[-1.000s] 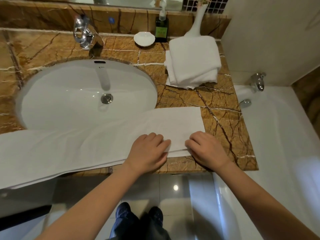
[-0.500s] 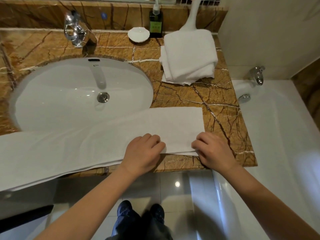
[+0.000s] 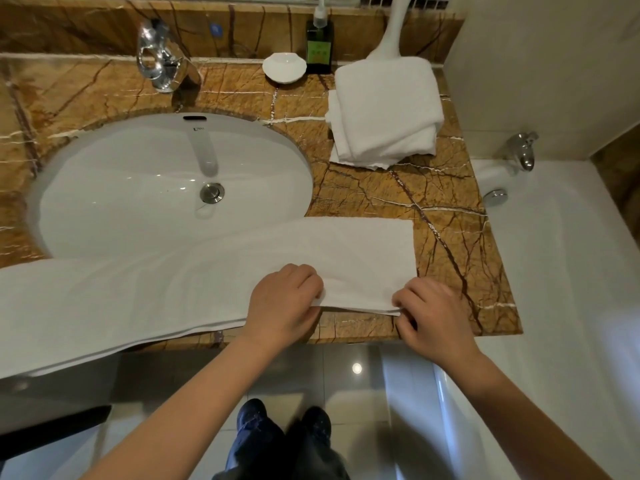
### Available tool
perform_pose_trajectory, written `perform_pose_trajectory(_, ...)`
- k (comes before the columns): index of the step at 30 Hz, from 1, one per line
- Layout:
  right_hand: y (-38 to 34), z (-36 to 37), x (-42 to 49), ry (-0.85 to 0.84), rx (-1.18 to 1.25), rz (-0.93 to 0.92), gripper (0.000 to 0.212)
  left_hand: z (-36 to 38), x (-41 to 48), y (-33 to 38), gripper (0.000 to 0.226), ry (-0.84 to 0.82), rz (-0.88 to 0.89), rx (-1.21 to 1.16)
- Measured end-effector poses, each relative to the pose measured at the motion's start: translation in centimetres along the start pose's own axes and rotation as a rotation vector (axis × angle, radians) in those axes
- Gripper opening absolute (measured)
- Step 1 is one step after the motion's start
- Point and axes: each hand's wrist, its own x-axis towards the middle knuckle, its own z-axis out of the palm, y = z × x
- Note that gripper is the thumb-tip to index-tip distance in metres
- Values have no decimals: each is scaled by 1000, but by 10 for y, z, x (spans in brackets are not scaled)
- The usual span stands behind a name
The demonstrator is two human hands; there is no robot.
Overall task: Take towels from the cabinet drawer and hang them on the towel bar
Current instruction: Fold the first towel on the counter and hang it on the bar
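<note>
A long white towel [image 3: 207, 282], folded lengthwise, lies along the front of the brown marble counter [image 3: 446, 237] and covers the near rim of the sink. My left hand [image 3: 284, 303] pinches its near edge at mid-counter. My right hand [image 3: 429, 317] pinches the near right corner of the same towel. A stack of folded white towels [image 3: 384, 116] sits at the back right of the counter. No cabinet drawer or towel bar is in view.
A white oval sink [image 3: 156, 188] with a chrome tap [image 3: 159, 60] fills the left of the counter. A soap dish [image 3: 284, 67], a dark pump bottle [image 3: 319, 39] and a white vase [image 3: 389, 36] stand at the back. A white bathtub [image 3: 561, 271] with a chrome spout lies to the right.
Both hands drew back from on top of the towel to its near edge and closed on it; the right hand shifted right to the corner.
</note>
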Motion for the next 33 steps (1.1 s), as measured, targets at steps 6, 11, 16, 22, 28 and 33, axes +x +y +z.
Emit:
perform_pose_trajectory(6, -9, 8, 4, 29, -5, 45, 34, -2, -9, -5, 19, -9, -62, -36)
perform_pose_trajectory(11, -2, 6, 5, 53, -58, 69, 27, -4, -23, -16, 27, -8, 13, 37)
perform_pose_trajectory(16, 8, 5, 2, 155, -145, 29, 26, 0, -27, -24, 29, 33, 145, 107)
perform_pose_trajectory(22, -2, 3, -4, 154, -122, 104, 20, -4, -44, -29, 15, 115, 83, 66)
perform_pose_trajectory(28, -65, 23, 10, 94, 77, -159, 19, 0, -70, -29, 21, 200, -51, 61)
perform_pose_trajectory(33, -98, 40, 35, 56, 116, -240, 22, 4, -72, -26, 28, 245, -57, 64)
